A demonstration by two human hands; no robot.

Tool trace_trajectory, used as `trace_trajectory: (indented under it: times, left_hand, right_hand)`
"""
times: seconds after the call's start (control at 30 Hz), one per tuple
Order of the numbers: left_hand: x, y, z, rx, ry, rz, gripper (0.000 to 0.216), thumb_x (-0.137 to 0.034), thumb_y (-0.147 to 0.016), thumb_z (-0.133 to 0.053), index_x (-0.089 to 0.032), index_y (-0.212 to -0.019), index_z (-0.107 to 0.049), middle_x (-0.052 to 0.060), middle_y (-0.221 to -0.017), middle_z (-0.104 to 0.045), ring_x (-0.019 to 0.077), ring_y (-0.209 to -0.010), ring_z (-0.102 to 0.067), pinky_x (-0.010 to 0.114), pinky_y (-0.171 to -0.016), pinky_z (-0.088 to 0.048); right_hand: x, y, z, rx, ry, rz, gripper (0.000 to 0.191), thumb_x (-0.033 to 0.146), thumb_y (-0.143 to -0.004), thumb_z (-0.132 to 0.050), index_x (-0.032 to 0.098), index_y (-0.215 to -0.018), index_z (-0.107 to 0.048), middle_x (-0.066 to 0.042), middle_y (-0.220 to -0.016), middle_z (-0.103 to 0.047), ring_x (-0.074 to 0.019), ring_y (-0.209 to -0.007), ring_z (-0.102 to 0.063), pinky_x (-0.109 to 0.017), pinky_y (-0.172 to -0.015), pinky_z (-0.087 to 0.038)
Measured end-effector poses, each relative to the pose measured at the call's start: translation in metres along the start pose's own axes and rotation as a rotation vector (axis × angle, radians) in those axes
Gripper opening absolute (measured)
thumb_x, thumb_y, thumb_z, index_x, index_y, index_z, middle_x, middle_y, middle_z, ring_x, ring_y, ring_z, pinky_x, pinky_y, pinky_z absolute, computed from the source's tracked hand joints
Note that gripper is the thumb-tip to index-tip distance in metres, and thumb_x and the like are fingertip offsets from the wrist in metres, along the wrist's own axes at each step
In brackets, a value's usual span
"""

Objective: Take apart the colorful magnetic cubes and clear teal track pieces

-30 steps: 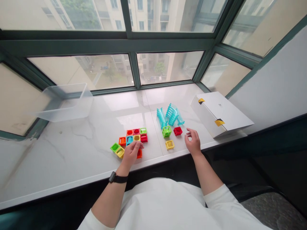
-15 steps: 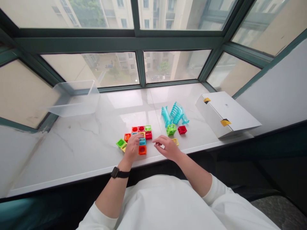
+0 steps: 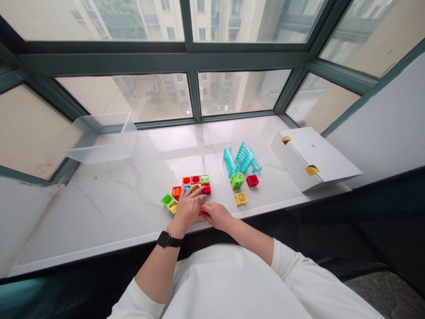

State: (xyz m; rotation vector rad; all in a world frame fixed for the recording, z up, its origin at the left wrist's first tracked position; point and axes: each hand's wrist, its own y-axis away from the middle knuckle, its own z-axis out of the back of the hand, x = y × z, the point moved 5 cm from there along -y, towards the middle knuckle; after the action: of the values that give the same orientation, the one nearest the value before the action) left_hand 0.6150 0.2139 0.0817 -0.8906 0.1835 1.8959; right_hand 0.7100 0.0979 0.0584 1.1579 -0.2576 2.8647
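Several colored toy cube blocks, red, green, orange, blue and yellow, lie joined or side by side on the sill, among them a dark red block (image 3: 195, 179). Over the middle of this cluster spreads my left hand (image 3: 188, 206), open, its fingers stretched across the blocks and hiding some. At the cluster's near right end, my right hand (image 3: 215, 215) has its fingers closed on an orange-red block (image 3: 201, 212), mostly hidden. A green block (image 3: 166, 200) and a yellow block (image 3: 172, 206) stick out at the left.
To the right lie a green cube (image 3: 237, 180), a red cube (image 3: 253, 180) and a yellow cube (image 3: 241, 199). Behind them are clear teal track pieces (image 3: 244, 158). A clear plastic bin (image 3: 102, 153) stands far left, a white box (image 3: 315, 157) far right. The sill's front edge (image 3: 265, 212) runs close by.
My right hand has moved left and down onto the orange-red block, uncovering the yellow cube. My left hand has shifted slightly right, its fingers spreading over the blocks.
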Motion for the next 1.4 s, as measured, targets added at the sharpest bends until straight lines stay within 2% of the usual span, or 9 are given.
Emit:
trace_trajectory:
  times: [0.27, 0.4, 0.6, 0.7, 0.83, 0.97, 1.17, 1.27, 1.4]
  left_hand:
    - [-0.001, -0.001, 0.000, -0.004, 0.008, 0.025, 0.039, -0.035, -0.108, -0.044, -0.033, -0.113, -0.083, 0.002, -0.146, -0.070, 0.0341, -0.150, -0.050, 0.070, -0.130, -0.014]
    - [0.000, -0.001, -0.002, 0.001, -0.006, 0.018, 0.039, -0.037, -0.109, -0.043, -0.035, -0.115, -0.082, 0.001, -0.148, -0.068, 0.0333, -0.151, -0.048, 0.069, -0.131, -0.013]
    - [-0.005, 0.001, 0.007, -0.003, 0.025, -0.016, 0.042, -0.040, -0.110, -0.040, -0.035, -0.136, -0.072, 0.003, -0.148, -0.069, 0.0296, -0.149, -0.050, 0.062, -0.132, -0.013]
    - [-0.013, 0.005, 0.015, -0.062, 0.063, -0.053, 0.042, -0.041, -0.109, -0.044, -0.031, -0.141, -0.068, 0.007, -0.142, -0.071, 0.0287, -0.141, -0.057, 0.058, -0.132, -0.019]
    - [-0.023, 0.011, 0.016, -0.104, 0.175, -0.013, 0.037, -0.041, -0.104, -0.054, -0.028, -0.135, -0.069, 0.011, -0.132, -0.074, 0.0309, -0.129, -0.064, 0.052, -0.119, -0.042]
    - [-0.028, 0.010, 0.008, -0.090, 0.336, 0.058, 0.030, -0.038, -0.101, -0.061, -0.026, -0.126, -0.072, 0.011, -0.124, -0.076, 0.0301, -0.117, -0.070, 0.045, -0.103, -0.054]
    - [-0.012, 0.006, 0.001, -0.092, 0.468, 0.209, 0.012, -0.031, -0.091, -0.067, -0.022, -0.097, -0.074, 0.004, -0.093, -0.078, 0.0223, -0.088, -0.071, 0.034, -0.082, -0.056]
    - [-0.004, 0.007, 0.000, -0.120, 0.490, 0.248, 0.011, -0.032, -0.088, -0.070, -0.022, -0.092, -0.073, 0.003, -0.089, -0.077, 0.0213, -0.085, -0.070, 0.034, -0.080, -0.055]
    - [0.002, 0.009, -0.002, -0.170, 0.590, 0.269, 0.018, -0.031, -0.085, -0.075, -0.022, -0.101, -0.073, 0.006, -0.098, -0.077, 0.0222, -0.092, -0.073, 0.036, -0.084, -0.058]
  right_hand:
    - [-0.007, 0.020, 0.020, -0.088, -0.151, -0.068, 0.017, 0.011, -0.093, -0.066, 0.024, -0.102, -0.072, -0.003, -0.099, -0.072, -0.0184, -0.084, -0.065, -0.030, -0.079, -0.050]
    - [-0.006, 0.026, 0.037, -0.212, -0.258, -0.099, 0.013, 0.017, -0.096, -0.061, 0.023, -0.104, -0.070, -0.004, -0.098, -0.071, -0.0186, -0.082, -0.065, -0.031, -0.077, -0.052]
    - [-0.013, 0.025, 0.051, -0.406, -0.539, -0.191, 0.017, 0.038, -0.102, -0.061, 0.023, -0.105, -0.069, -0.005, -0.097, -0.072, -0.0188, -0.081, -0.068, -0.032, -0.076, -0.056]
    - [-0.016, 0.021, 0.044, -0.382, -0.801, -0.255, 0.031, 0.054, -0.102, -0.062, 0.023, -0.104, -0.067, -0.003, -0.092, -0.072, -0.0176, -0.076, -0.068, -0.032, -0.073, -0.057]
    - [-0.012, 0.016, 0.036, -0.325, -0.996, -0.289, 0.041, 0.065, -0.095, -0.070, 0.024, -0.099, -0.064, -0.001, -0.087, -0.069, -0.0161, -0.071, -0.065, -0.032, -0.071, -0.056]
    - [-0.005, 0.014, 0.033, -0.296, -1.009, -0.244, 0.039, 0.063, -0.095, -0.071, 0.024, -0.099, -0.066, 0.000, -0.085, -0.067, -0.0152, -0.071, -0.062, -0.031, -0.072, -0.054]
    - [-0.005, 0.017, 0.027, -0.246, -0.899, -0.243, 0.031, 0.054, -0.096, -0.069, 0.024, -0.103, -0.071, 0.000, -0.084, -0.066, -0.0163, -0.075, -0.062, -0.032, -0.074, -0.054]
    - [-0.005, 0.019, 0.027, -0.266, -0.838, -0.252, 0.024, 0.046, -0.095, -0.070, 0.024, -0.106, -0.073, -0.002, -0.090, -0.068, -0.0175, -0.082, -0.064, -0.031, -0.075, -0.056]
    - [0.000, 0.018, 0.026, -0.253, -0.877, -0.235, 0.027, 0.040, -0.092, -0.070, 0.026, -0.115, -0.072, -0.005, -0.114, -0.069, -0.0205, -0.103, -0.066, -0.030, -0.079, -0.060]
